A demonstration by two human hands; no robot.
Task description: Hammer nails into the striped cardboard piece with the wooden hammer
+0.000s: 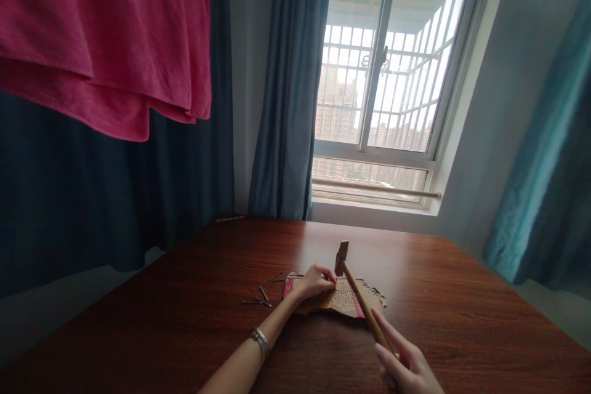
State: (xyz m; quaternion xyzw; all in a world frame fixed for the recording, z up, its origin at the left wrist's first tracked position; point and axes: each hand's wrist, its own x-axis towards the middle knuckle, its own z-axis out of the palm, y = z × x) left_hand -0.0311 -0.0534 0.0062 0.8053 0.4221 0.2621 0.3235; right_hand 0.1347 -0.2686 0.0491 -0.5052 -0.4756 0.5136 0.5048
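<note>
My right hand (406,360) is wrapped round the wooden handle of a hammer (362,305), its head raised just above and beside my left fingertips. My left hand (317,281) rests on a torn piece of cardboard (344,300) dotted with many small holes, with pink printed bands. Thumb and fingers of that hand are pinched together at the cardboard's surface; whatever is between them is too small or hidden to make out. Left of the cardboard, several loose nails (263,294) lie on the wooden table (184,332).
A pink cloth (138,43) hangs at upper left in front of a dark blue curtain (184,166). Beyond the table's far edge are a barred window (369,74) and another curtain (290,86). A teal curtain (540,166) hangs at right.
</note>
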